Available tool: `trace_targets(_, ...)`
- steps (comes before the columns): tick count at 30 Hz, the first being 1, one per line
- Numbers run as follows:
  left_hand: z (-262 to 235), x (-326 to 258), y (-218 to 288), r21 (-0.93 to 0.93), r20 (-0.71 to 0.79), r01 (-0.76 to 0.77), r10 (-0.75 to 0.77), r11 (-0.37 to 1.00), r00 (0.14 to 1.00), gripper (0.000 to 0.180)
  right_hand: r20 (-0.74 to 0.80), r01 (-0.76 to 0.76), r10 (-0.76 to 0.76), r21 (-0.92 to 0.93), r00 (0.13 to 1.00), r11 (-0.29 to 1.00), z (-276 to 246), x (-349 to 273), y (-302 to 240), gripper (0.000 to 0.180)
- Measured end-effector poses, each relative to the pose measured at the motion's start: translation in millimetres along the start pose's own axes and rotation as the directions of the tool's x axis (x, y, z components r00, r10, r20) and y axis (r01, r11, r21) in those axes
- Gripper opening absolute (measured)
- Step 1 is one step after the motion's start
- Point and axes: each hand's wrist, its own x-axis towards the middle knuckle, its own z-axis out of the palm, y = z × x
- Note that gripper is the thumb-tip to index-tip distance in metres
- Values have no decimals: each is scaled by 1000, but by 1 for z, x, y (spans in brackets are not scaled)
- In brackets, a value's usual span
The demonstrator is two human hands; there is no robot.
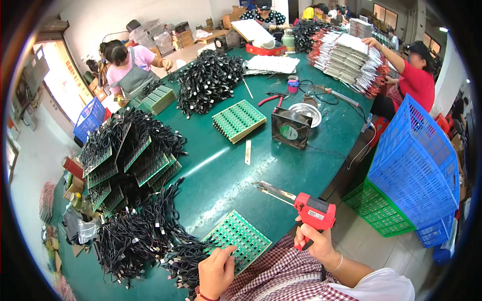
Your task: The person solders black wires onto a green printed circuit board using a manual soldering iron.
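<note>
My right hand (pixel 317 244) grips a red soldering gun (pixel 315 212) by its handle, its metal tip pointing left above the table. Below that tip, a green circuit board panel (pixel 240 240) lies at the near table edge, with rows of small parts on it. My left hand (pixel 217 271) rests at the panel's lower left edge, its fingers curled together; what they pinch is hidden. Black cables (pixel 188 258) with light plug ends lie right beside this hand and reach onto the panel's left edge.
Cabled boards (pixel 128 160) pile up at left. Further off stand a board stack (pixel 239 121), a small black fan (pixel 291 129), red-handled pliers (pixel 271 100) and a cable heap (pixel 208 80). Blue crates (pixel 414 160) rise at right, beyond the table edge. Several people work around the table.
</note>
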Motion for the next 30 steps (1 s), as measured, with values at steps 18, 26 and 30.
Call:
trace_targets(18,-3,0,-3,118,65,-128,121,985,991,27,-47,47,-49,-32,998,998,-8,-13,-2,28)
trace_targets(26,-1,-2,-3,80,-14,-119,120,990,993,27,-91,87,-84,28,992,996,-3,-13,-1,25)
trace_targets(30,-3,-3,0,86,-15,-139,140,987,990,28,-68,94,-93,7,993,996,-5,-15,-1,26)
